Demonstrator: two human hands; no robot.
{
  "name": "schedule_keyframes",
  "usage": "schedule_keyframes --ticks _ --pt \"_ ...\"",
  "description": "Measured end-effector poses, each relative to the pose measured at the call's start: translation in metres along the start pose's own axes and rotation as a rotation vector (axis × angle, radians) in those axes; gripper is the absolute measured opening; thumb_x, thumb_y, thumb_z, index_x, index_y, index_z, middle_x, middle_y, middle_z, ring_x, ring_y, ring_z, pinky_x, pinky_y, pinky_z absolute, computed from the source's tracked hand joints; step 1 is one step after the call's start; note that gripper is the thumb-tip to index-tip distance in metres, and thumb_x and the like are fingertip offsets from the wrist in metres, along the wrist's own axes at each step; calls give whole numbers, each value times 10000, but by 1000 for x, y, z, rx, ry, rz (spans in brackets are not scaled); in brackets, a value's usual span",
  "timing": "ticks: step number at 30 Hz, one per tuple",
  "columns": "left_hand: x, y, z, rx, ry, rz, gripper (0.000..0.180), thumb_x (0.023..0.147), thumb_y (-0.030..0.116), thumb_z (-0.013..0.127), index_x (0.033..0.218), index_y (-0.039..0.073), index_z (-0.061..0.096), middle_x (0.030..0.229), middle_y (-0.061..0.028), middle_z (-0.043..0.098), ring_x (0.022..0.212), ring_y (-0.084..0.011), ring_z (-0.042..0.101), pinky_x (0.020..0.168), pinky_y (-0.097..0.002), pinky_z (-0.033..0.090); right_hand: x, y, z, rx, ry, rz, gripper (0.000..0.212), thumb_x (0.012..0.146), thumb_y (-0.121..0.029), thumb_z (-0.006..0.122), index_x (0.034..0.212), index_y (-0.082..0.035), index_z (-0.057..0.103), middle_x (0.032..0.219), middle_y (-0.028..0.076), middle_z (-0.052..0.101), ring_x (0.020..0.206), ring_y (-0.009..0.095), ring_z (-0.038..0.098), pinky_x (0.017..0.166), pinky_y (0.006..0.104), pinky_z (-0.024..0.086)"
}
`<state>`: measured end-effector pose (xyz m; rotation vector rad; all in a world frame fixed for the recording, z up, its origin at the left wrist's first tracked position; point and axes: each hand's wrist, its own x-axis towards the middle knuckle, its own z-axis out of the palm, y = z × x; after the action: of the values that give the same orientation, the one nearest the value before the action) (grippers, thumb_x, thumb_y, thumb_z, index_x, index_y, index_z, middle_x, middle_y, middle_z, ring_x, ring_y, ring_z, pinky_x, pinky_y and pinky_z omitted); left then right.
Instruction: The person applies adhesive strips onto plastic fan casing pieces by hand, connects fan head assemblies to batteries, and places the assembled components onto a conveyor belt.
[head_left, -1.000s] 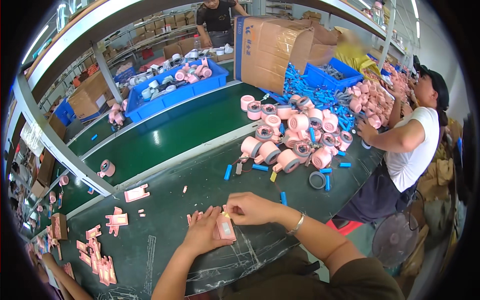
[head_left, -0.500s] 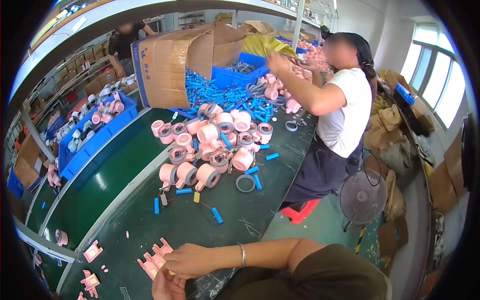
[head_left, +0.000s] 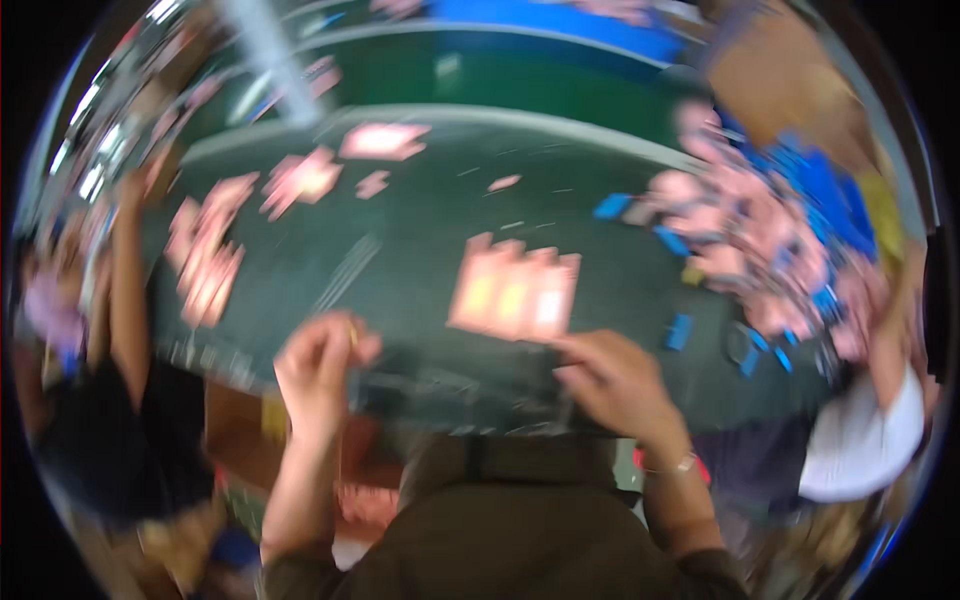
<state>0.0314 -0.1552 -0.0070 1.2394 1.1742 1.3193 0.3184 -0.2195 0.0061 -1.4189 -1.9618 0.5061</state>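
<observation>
**Pink plastic plates [head_left: 515, 290] at ten o'clock from the nearer right hand [head_left: 618, 385]**

Slightly parted at right thumb and index, touching the row's lower right corner; too blurred to tell any grip. Pinched closed at the left hand [head_left: 318, 368], apparently on a small yellow scrap [head_left: 353, 336]; from there, plates at two o'clock. Long axis of each: roughly twelve to six, on the dark green worktop [head_left: 412, 285].

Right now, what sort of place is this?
Likely a factory assembly bench: a dark worktop bears a row of pink parts by the right hand and a heap of pink pieces, with a person in white alongside.
</observation>
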Motion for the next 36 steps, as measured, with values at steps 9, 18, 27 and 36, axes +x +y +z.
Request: schedule_keyframes --ticks 9,18,27,36 --pt "-85 -64 -204 293 837 170 156 872 64 570 982 -47 571 885 -104 624 742 -140 620 663 -229 519 -26 -6 5 82 77 91 208 744 43 583 951 22 600 740 87 553 666 158 528 631 255 425" --pt "-78 -212 -292 1225 113 -429 509 815 220 592 1240 -13 435 1166 -218 531 1059 -372 531 888 -386 435 -8 -11 5 19 47 76 169 763 1 623 931 4 614 752 87 577 660 171 546 615 260 438" --pt "-47 -44 -138 824 514 388 234 905 87 497 1090 -46 551 979 -97 607 871 -160 565 803 -275 444 20 17 15 -203 -29 -93 71 724 -72 663 789 -65 635 755 54 546 748 226 511 683 335 432" --pt "21 -19 51 799 -646 842 247 633 111 725 840 29 619 820 -64 583 728 -235 551 655 -341 458 72 35 48 -433 -224 -356 48 680 -122 605 669 -83 579 707 35 462 741 199 473 682 332 393"
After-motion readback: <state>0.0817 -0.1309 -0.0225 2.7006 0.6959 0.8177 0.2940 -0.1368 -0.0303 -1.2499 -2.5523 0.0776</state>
